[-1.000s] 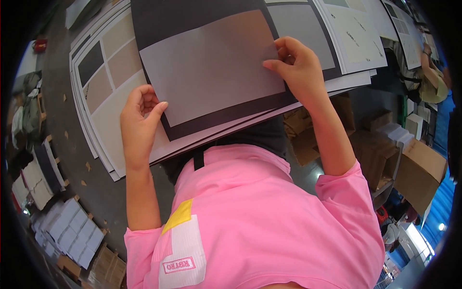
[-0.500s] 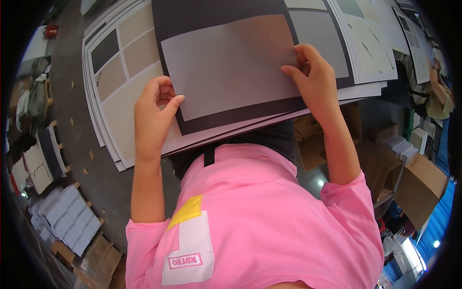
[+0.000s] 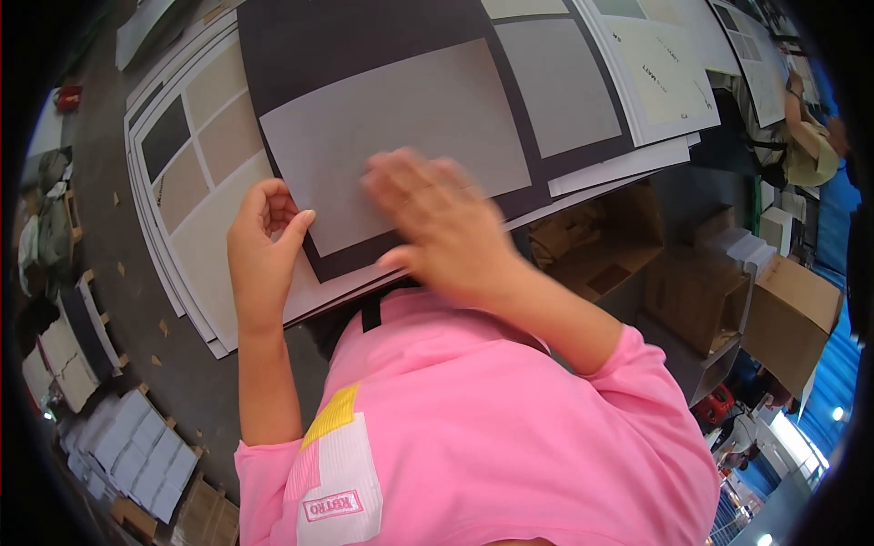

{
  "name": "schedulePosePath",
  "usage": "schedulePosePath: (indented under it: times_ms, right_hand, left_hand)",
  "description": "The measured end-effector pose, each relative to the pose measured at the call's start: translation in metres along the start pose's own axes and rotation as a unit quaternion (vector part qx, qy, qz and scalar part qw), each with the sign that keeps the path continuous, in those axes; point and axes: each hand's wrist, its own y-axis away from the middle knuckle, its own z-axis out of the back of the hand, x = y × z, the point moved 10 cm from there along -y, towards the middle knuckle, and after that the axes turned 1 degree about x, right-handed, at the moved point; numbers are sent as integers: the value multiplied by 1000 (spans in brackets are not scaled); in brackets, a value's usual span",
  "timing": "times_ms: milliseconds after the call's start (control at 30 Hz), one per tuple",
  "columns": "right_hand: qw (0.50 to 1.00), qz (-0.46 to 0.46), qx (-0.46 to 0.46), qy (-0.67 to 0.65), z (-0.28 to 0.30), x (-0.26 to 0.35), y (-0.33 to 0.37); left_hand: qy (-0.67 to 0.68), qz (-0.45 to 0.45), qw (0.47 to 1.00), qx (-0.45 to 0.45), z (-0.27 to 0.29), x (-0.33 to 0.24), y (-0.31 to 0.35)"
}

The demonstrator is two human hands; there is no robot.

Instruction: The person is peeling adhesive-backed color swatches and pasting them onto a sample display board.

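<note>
A plain grey sheet [image 3: 391, 114] lies on a larger black board [image 3: 355, 36], with a dark border showing around it. At the left edge of that board is my left hand [image 3: 261, 264], its fingers curled and its thumb tip over the edge near the sheet's lower left corner. My right hand [image 3: 446, 227], smeared by motion, is spread flat over the lower middle of the sheet, fingers pointing up and left. Whether its palm presses on the sheet I cannot tell.
Pale sample boards with beige and dark swatches [image 3: 223, 136] lie stacked under the black board. More boards [image 3: 665, 82] lie to the right. Open cardboard boxes [image 3: 787, 318] stand at lower right, and pallets with white stacks [image 3: 137, 446] at lower left. Another person [image 3: 806, 136] works at far right.
My right hand has left the sheet's right edge and moved left and down over its middle, fingers now straightened. The sheet looks flatter, and the whole view has shifted. My left hand stays at the edge.
</note>
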Motion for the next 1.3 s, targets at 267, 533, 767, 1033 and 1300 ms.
schedulePosePath:
  times_ms: [267,533,767,1033,1300]
  right_hand:
    - [976,-159,-80,128,69,-99,14]
    - [990,-98,-39,97,43,-123,-38]
    - [991,-98,-53,68,28,-64,-62]
    - [991,-42,-16,128,21,-60,-55]
    - [995,-31,-45,78,-6,3,-99]
  left_hand:
    - [6,-1,1000,-1,3,-4,1]
    - [-51,25,998,-37,0,-9,-4]
    - [-65,11,997,-41,1,-21,-11]
    - [-81,-34,994,-64,8,-18,2]
    - [81,-23,995,-53,24,11,-4]
